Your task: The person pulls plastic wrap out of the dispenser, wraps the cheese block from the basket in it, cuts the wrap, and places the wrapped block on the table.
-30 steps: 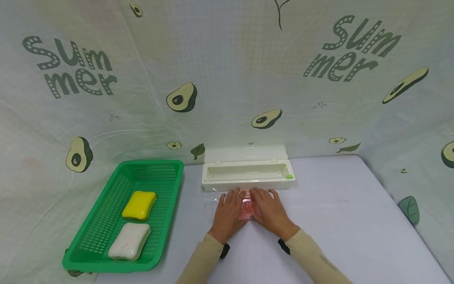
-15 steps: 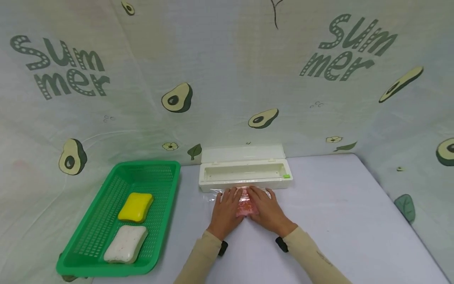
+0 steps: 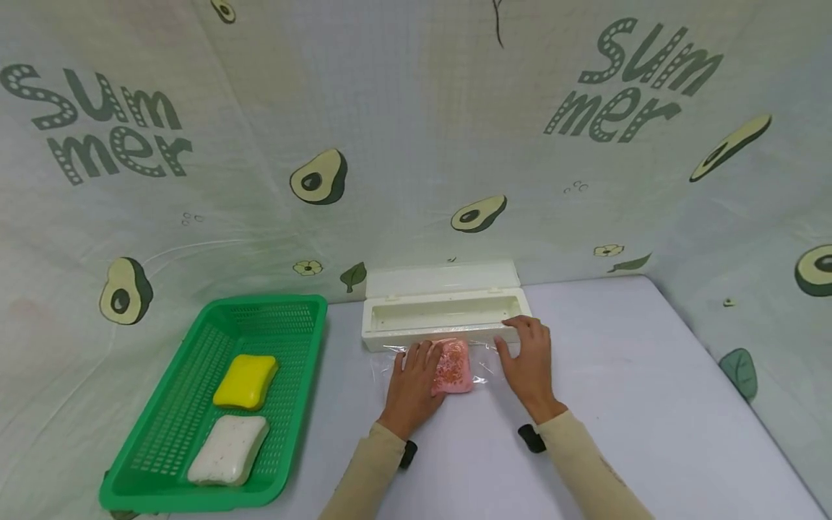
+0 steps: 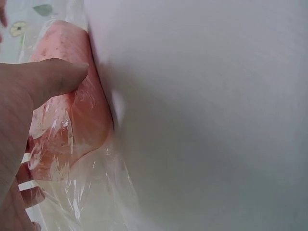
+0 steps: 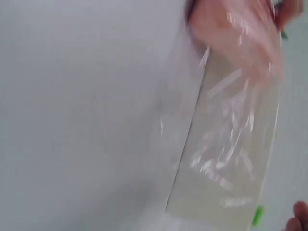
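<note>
A pink bar of soap (image 3: 458, 367) with speckles lies under clear cling film (image 3: 484, 359), directly before a long white cling film dispenser (image 3: 396, 338). My left hand (image 3: 411, 386) holds the bar through the film, its thumb (image 4: 67, 79) along the near side and the fingers at the opposite side. Farther right, my right hand (image 3: 529, 365) hovers by the dispenser's right end, fingers loosely bent and holding nothing. In the right wrist view its fingertips (image 5: 301, 216) are apart from a small green slider (image 5: 258, 216); the head view hides that slider behind the hand.
A green plastic basket (image 3: 302, 419) stands at the left, with a yellow bar of soap (image 3: 245, 381) and a white speckled one (image 3: 229, 449) in it. The dispenser's raised lid (image 3: 442, 278) leans toward the patterned cloth backdrop (image 3: 403, 144).
My right hand has left the pink soap and moved right to the dispenser's end, uncovering the bar's right side. The left hand stays on the soap. The head view has shifted slightly.
</note>
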### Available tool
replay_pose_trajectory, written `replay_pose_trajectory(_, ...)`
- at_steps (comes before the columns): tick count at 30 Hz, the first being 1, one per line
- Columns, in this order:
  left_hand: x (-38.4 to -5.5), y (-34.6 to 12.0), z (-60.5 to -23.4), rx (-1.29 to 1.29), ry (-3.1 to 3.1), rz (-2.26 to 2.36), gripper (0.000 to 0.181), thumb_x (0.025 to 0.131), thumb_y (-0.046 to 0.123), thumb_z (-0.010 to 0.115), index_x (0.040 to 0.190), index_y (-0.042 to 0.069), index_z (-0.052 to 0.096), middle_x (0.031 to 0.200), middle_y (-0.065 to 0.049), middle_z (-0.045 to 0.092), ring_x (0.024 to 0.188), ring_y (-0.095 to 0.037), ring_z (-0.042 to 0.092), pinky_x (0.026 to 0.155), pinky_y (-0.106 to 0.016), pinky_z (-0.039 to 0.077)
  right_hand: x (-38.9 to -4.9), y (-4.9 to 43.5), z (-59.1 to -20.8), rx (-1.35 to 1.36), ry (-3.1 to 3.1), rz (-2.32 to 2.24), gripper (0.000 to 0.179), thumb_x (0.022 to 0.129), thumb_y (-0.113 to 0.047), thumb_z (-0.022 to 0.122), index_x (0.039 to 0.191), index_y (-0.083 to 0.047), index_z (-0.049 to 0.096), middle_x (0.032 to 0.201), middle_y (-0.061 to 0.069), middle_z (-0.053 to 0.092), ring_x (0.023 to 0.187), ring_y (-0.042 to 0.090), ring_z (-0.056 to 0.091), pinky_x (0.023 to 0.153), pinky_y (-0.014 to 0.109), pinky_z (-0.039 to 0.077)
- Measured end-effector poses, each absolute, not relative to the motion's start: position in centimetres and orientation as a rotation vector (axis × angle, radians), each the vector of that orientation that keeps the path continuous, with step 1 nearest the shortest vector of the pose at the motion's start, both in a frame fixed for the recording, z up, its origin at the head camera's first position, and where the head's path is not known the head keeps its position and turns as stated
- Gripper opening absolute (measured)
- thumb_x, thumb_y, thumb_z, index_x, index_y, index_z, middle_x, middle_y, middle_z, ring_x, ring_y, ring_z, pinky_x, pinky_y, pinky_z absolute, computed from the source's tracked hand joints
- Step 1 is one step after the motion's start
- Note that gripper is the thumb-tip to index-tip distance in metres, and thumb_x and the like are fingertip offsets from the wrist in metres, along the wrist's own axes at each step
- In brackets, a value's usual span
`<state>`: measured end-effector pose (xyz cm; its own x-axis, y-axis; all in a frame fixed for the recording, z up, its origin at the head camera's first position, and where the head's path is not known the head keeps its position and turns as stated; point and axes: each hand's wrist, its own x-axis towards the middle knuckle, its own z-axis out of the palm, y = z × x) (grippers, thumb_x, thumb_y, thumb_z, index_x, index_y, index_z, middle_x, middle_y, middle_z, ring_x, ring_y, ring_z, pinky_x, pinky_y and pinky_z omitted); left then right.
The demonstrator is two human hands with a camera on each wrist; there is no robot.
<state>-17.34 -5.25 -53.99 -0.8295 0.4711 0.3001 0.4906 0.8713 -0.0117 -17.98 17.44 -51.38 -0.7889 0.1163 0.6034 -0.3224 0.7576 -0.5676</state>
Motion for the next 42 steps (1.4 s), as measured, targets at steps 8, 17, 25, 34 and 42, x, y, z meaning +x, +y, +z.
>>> replay_pose_trajectory(8, -17.3, -5.1, -53.6, -0.730, -2.757, -0.056, 0.097, 0.065, 0.052, 0.076, 0.143, 0.014, 0.033, 0.134, -0.005, 0.039, 0.125, -0.024, 0.030, 0.099, -0.045, 0.025, -19.7, 22.6, -52.6, -0.002, -2.457, 1.136, 0.055, 0.078, -0.024, 0.075, 0.124, -0.004, 0.052, 0.128, 0.018, 0.039, 0.118, 0.037, 0.034, 0.093, 0.053, 0.029)
replay_pose_trajectory(17, -17.3, -5.1, -53.0, -0.759, -2.722, -0.099, 0.100, 0.065, 0.063, 0.071, 0.143, 0.013, 0.033, 0.135, -0.006, 0.039, 0.125, -0.025, 0.032, 0.100, -0.047, 0.025, -20.8, 23.9, -53.6, -0.001, -2.508, 1.161, 0.062, 0.077, -0.024, 0.076, 0.129, -0.007, 0.048, 0.128, 0.017, 0.041, 0.112, 0.033, 0.040, 0.089, 0.049, 0.035)
replay_pose_trajectory(25, -17.2, -3.4, -51.4, -0.788, -2.659, -0.260, 0.083, 0.073, 0.058, 0.068, 0.140, 0.021, 0.037, 0.135, -0.004, 0.037, 0.123, -0.022, 0.032, 0.094, -0.045, 0.026, -21.4, 24.2, -54.0, 0.009, -2.523, 1.072, 0.067, 0.072, -0.022, 0.080, 0.129, -0.006, 0.048, 0.123, 0.013, 0.049, 0.107, 0.028, 0.046, 0.087, 0.044, 0.037)
replay_pose_trajectory(34, -18.4, 0.5, -49.2, -0.814, -2.650, -0.349, 0.069, 0.080, 0.052, 0.063, 0.138, 0.022, 0.041, 0.132, 0.000, 0.040, 0.120, -0.018, 0.034, 0.093, -0.040, 0.027, -21.9, 23.9, -53.9, 0.095, -2.555, 0.792, 0.069, 0.068, -0.031, 0.083, 0.123, 0.000, 0.054, 0.115, 0.017, 0.054, 0.104, 0.033, 0.049, 0.087, 0.047, 0.039)
replay_pose_trajectory(42, -20.5, 4.3, -48.7, -0.782, -2.712, -0.388, 0.056, 0.083, 0.048, 0.061, 0.131, 0.021, 0.049, 0.123, 0.001, 0.046, 0.116, -0.019, 0.038, 0.094, -0.042, 0.029, -21.8, 23.7, -53.7, 0.103, -2.602, 0.693, 0.068, 0.067, -0.037, 0.082, 0.118, 0.000, 0.054, 0.113, 0.017, 0.053, 0.100, 0.034, 0.049, 0.082, 0.047, 0.042)
